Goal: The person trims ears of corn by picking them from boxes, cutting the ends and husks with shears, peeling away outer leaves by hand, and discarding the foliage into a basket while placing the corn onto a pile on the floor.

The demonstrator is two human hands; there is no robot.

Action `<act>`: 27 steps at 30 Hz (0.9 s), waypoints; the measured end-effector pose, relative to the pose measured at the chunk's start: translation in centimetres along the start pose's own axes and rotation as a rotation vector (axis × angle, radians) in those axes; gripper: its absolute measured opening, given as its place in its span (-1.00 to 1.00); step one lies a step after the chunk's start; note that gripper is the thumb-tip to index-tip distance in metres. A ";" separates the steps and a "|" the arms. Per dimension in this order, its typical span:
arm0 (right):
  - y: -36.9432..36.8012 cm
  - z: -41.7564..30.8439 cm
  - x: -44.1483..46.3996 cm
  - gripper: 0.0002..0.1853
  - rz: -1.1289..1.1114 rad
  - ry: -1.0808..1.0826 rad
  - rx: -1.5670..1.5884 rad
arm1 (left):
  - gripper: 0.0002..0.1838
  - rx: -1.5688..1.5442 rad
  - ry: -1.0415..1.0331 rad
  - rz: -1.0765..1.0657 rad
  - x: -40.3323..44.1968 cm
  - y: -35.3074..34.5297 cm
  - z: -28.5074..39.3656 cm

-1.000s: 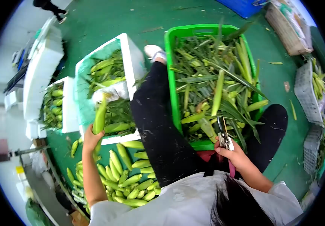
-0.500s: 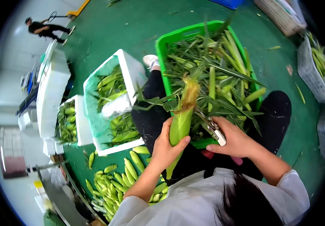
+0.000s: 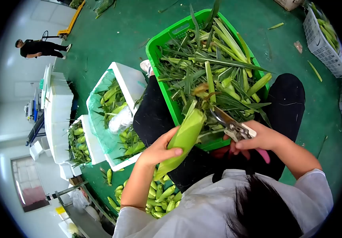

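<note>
My left hand (image 3: 161, 148) is wrapped round a green ear of corn (image 3: 185, 137), its tip tilted up and away over the near left corner of a green crate (image 3: 173, 112). In my right hand (image 3: 254, 139) are pruning shears (image 3: 234, 129) with metal blades and a pink handle. The blades are at the upper end of the ear, by a brownish tuft of silk (image 3: 201, 89). Cut leaves and husks (image 3: 194, 71) heap the crate between my legs. Whether the blades touch the ear cannot be made out.
Left of my leg, a white foam box (image 3: 129, 85) holds corn and a wrapped bundle (image 3: 120, 120). Many ears (image 3: 161, 196) lie on the floor below it. White baskets (image 3: 323, 47) stand at the right. A person (image 3: 40, 48) stands at the upper left.
The shears have come up to the ear's upper end, where leaves and silk hung out before. Those side leaves no longer spread from the ear. The camera view has shifted.
</note>
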State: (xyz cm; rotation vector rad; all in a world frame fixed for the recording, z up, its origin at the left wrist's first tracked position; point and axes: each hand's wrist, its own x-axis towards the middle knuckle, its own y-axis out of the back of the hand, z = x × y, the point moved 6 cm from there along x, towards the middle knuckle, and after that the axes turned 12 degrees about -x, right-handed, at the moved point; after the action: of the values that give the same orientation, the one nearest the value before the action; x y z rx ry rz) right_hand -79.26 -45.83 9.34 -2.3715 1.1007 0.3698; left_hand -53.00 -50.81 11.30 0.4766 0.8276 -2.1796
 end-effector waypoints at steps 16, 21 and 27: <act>-4.9 -0.6 2.6 -0.47 -0.216 0.300 0.113 | 0.11 -0.929 0.327 -0.594 1.6 -4.1 -5.9; -5.0 -1.1 3.4 -0.60 -0.020 0.274 0.013 | 0.05 -1.063 0.293 -0.562 1.4 -4.4 -6.8; -2.9 -0.4 2.7 -0.67 0.327 0.188 0.523 | -0.13 -0.766 0.126 -0.358 0.7 -3.2 -7.0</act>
State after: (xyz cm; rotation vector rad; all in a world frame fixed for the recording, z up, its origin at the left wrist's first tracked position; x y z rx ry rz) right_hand -75.26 -46.14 9.44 -1.7946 1.4686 -0.0391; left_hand -55.29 -44.71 7.20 0.0738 1.8191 -1.9348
